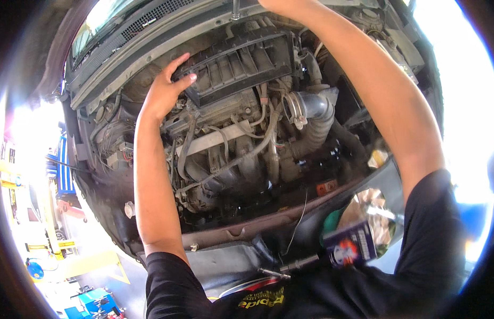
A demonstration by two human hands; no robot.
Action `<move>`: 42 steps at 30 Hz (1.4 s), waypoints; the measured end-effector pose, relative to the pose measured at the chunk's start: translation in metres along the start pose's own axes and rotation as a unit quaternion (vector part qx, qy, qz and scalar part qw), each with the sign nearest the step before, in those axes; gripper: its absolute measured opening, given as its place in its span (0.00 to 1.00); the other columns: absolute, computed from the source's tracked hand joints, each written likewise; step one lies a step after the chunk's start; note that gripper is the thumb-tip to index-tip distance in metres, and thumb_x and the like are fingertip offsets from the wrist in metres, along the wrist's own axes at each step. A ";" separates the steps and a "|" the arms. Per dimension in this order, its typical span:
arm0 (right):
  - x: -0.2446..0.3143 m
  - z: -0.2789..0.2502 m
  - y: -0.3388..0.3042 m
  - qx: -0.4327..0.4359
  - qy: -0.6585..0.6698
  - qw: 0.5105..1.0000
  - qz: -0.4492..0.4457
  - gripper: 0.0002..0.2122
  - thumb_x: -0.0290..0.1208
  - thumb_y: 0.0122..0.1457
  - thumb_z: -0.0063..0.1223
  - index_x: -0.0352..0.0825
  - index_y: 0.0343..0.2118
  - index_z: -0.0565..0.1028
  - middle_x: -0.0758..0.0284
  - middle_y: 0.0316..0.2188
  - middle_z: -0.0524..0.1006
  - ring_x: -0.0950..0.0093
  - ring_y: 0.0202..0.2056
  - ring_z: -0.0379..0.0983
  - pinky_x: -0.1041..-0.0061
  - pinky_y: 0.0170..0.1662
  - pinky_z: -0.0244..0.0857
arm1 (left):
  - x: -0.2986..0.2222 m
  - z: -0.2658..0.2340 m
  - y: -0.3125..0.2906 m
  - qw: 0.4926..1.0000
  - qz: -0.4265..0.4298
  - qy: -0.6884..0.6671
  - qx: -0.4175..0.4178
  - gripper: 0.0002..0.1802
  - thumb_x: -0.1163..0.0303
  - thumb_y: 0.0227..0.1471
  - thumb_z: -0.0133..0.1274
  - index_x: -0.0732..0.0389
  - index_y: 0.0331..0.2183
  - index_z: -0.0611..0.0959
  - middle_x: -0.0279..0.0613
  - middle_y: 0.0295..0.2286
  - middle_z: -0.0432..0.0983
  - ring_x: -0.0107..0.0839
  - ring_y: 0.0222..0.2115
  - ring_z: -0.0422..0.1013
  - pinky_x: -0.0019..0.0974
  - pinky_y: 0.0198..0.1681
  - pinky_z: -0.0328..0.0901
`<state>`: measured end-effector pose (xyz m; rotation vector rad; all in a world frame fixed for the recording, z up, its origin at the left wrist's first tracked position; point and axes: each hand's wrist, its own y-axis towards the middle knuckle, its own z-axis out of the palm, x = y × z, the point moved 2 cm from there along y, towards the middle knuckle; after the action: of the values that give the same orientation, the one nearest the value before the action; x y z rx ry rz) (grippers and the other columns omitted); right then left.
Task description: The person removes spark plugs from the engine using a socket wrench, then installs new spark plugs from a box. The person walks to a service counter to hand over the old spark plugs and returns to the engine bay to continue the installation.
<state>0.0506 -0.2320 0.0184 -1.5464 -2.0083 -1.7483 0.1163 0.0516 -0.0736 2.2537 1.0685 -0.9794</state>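
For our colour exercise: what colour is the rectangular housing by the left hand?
The housing is black, best seen in the head view.

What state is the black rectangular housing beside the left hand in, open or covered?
Open: the black housing shows its ribbed interior within the rim, and no cover lies over it. The left hand is at one end.

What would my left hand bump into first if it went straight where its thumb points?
Probably the black ribbed box. It looks close to the left hand, maybe even touching; depth is unclear.
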 end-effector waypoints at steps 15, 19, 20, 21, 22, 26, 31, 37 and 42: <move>-0.051 -0.064 -0.082 0.169 -0.314 0.921 0.153 0.19 0.49 0.60 0.61 0.34 0.33 0.75 0.69 0.21 0.72 0.72 0.23 0.67 0.69 0.30 0.63 | 0.087 0.007 -0.026 0.837 0.026 -0.540 0.087 0.53 0.43 0.52 0.62 0.61 0.67 0.59 0.48 0.66 0.53 0.44 0.68 0.48 0.51 0.69 0.45; -0.051 -0.056 -0.091 0.222 -0.347 0.893 0.179 0.31 0.52 0.58 0.61 0.29 0.53 0.72 0.54 0.40 0.77 0.65 0.42 0.74 0.67 0.48 0.65 | 0.052 0.022 -0.045 0.945 -0.008 -0.324 0.032 0.51 0.53 0.51 0.65 0.61 0.68 0.58 0.49 0.62 0.63 0.41 0.64 0.55 0.44 0.66 0.49; -0.048 -0.049 -0.091 0.239 -0.359 0.885 0.179 0.34 0.52 0.58 0.60 0.27 0.58 0.71 0.49 0.45 0.78 0.62 0.48 0.76 0.67 0.53 0.66 | 0.043 0.026 -0.043 0.956 -0.043 -0.290 0.001 0.47 0.60 0.52 0.64 0.60 0.67 0.60 0.46 0.62 0.64 0.39 0.61 0.60 0.40 0.64 0.53; -0.048 -0.039 -0.090 0.245 -0.350 0.882 0.198 0.35 0.52 0.58 0.60 0.26 0.59 0.69 0.47 0.48 0.77 0.60 0.51 0.75 0.67 0.54 0.65 | 0.055 0.029 -0.033 0.968 -0.091 -0.229 -0.034 0.45 0.64 0.53 0.64 0.58 0.67 0.62 0.45 0.58 0.69 0.36 0.56 0.65 0.37 0.60 0.57; -0.049 -0.029 -0.089 0.251 -0.344 0.878 0.217 0.36 0.52 0.58 0.60 0.24 0.59 0.68 0.45 0.51 0.75 0.58 0.53 0.73 0.66 0.56 0.65 | 0.060 0.033 -0.022 0.973 -0.140 -0.172 -0.064 0.43 0.69 0.53 0.64 0.55 0.66 0.64 0.43 0.54 0.73 0.33 0.52 0.70 0.33 0.56 0.61; -0.057 -0.019 -0.095 0.221 -0.321 0.894 0.222 0.29 0.46 0.58 0.58 0.28 0.56 0.71 0.41 0.46 0.76 0.48 0.51 0.73 0.60 0.55 0.66 | 0.056 0.054 0.002 0.975 -0.023 -0.147 -0.166 0.40 0.71 0.53 0.61 0.50 0.65 0.66 0.40 0.45 0.78 0.32 0.44 0.72 0.32 0.50 0.64; -0.059 -0.015 -0.104 0.123 -0.353 0.901 0.220 0.23 0.42 0.56 0.59 0.30 0.49 0.75 0.43 0.39 0.79 0.48 0.47 0.75 0.57 0.52 0.67 | 0.045 0.052 0.007 0.974 0.003 -0.169 -0.153 0.43 0.82 0.45 0.50 0.47 0.64 0.68 0.37 0.37 0.75 0.30 0.34 0.69 0.30 0.43 0.65; -0.065 -0.015 -0.106 0.089 -0.353 0.911 0.193 0.21 0.42 0.55 0.59 0.30 0.45 0.76 0.45 0.41 0.79 0.48 0.48 0.74 0.55 0.53 0.66 | 0.064 0.053 0.015 0.969 -0.066 -0.188 -0.148 0.46 0.84 0.38 0.47 0.48 0.62 0.70 0.35 0.33 0.73 0.28 0.30 0.67 0.30 0.37 0.65; -0.076 -0.017 -0.098 0.106 -0.326 0.914 0.217 0.21 0.42 0.54 0.59 0.31 0.45 0.78 0.47 0.39 0.79 0.49 0.47 0.75 0.57 0.52 0.67 | 0.053 0.054 0.009 0.960 -0.032 -0.219 -0.172 0.46 0.84 0.36 0.49 0.49 0.61 0.72 0.34 0.32 0.72 0.26 0.30 0.67 0.28 0.35 0.65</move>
<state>0.0123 -0.2775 -0.0915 -2.4674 -1.7589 -0.8816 0.1258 0.0364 -0.1477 1.6334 1.0206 -1.1488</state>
